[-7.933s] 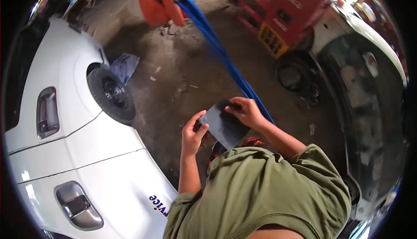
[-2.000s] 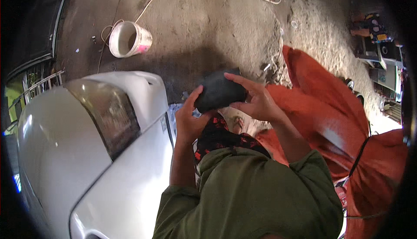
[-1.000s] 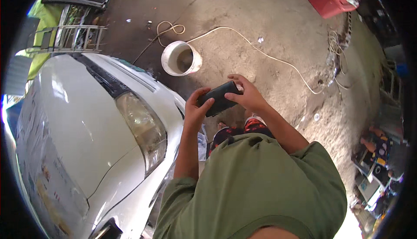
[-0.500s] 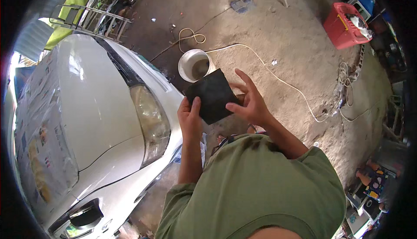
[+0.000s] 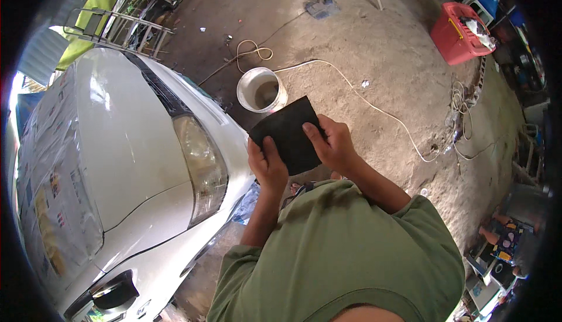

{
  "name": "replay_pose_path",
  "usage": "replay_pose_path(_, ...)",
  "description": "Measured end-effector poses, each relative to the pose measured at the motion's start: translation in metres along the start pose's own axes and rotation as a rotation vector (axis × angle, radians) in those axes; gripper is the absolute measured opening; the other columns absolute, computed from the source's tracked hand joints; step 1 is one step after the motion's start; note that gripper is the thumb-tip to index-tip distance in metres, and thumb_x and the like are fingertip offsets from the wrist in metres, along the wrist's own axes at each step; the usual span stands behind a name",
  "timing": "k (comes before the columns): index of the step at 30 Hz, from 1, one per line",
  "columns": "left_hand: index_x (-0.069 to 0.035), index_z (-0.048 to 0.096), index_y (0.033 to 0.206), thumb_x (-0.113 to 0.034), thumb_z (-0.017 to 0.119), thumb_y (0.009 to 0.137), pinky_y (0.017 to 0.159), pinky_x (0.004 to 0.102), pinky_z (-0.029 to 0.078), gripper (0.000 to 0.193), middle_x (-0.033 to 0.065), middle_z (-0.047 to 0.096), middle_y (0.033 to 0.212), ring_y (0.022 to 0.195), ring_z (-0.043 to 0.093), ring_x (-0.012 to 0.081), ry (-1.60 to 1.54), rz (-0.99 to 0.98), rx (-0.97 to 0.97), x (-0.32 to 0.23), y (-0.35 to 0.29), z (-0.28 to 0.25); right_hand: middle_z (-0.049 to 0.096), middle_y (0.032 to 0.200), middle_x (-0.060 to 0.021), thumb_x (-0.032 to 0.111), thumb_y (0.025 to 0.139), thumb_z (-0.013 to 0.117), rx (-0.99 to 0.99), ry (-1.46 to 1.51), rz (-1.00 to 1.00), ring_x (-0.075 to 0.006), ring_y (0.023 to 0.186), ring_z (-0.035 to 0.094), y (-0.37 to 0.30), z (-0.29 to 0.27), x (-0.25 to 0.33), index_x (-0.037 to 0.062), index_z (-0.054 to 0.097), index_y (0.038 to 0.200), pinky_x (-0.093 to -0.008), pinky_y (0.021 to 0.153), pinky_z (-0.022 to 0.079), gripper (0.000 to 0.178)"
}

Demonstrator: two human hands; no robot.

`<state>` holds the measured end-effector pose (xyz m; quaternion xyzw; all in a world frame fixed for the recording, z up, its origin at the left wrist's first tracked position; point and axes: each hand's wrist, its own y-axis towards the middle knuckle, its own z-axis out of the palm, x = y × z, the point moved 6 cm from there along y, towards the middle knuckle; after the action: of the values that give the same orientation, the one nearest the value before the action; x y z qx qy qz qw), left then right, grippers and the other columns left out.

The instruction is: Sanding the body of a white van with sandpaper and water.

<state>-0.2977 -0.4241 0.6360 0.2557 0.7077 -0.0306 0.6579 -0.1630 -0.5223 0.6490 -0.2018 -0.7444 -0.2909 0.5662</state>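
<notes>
A square black sheet, by its look sandpaper (image 5: pixel 291 133), is held up in front of my body. My left hand (image 5: pixel 269 167) grips its left lower edge, thumb on top and fingers underneath. On the opposite side my right hand (image 5: pixel 335 148) pinches the right edge, thumb pressed on the face and fingers hidden behind. Just beyond the sheet a white bucket (image 5: pixel 249 92) stands on the ground with murky liquid in it. To my left is a white car (image 5: pixel 132 140), its cloudy headlight (image 5: pixel 202 167) nearest my left hand.
Plastic and printed paper (image 5: pixel 55 193) cover part of the car. A pale hose (image 5: pixel 374 106) winds over the dirt floor past the bucket. A red bin (image 5: pixel 459 35) stands at the far right, a metal frame (image 5: pixel 126 26) at the far left. Another person (image 5: pixel 497 234) shows at the lower right.
My right hand, spread with its fingers apart before, has closed on the sheet's right edge. The sheet has shifted slightly, and my left hand has moved a little right and lower with it.
</notes>
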Motion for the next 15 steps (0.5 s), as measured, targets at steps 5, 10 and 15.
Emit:
replay_pose_path(5,0.0,0.054,0.112,-0.013,0.044,0.098,0.079,0.0277,0.045,0.022,0.0072,0.06,0.099,0.089,0.056,0.0138,0.049,-0.016,-0.007,0.001,-0.007,-0.005,0.048,0.053,-0.0117,0.025,0.096,0.055,0.004,-0.035,0.03,-0.0135,0.046,0.043,-0.006,0.002,-0.006,-0.0004,0.055,0.077,-0.0321,0.045,0.037,0.032)
replay_pose_path(10,0.0,0.054,0.109,-0.01,0.047,0.096,0.074,0.0262,0.046,0.017,0.0065,0.059,0.097,0.086,0.056,0.0123,0.069,0.039,-0.002,-0.002,-0.003,-0.007,0.045,0.052,-0.012,0.026,0.096,0.055,-0.035,-0.105,-0.02,-0.0124,0.046,0.041,-0.013,0.008,-0.012,0.0,0.053,0.074,-0.032,0.044,0.035,0.034)
replay_pose_path(15,-0.002,0.054,0.104,0.002,0.064,0.085,0.072,0.0276,0.048,0.022,0.0089,0.06,0.099,0.081,0.059,0.0143,-0.309,0.047,-0.029,0.027,-0.007,-0.019,0.044,0.053,-0.0079,0.025,0.096,0.054,-0.097,-0.031,0.043,-0.0098,0.049,0.04,-0.012,0.008,-0.014,0.0017,0.054,0.073,-0.0303,0.045,0.034,0.033)
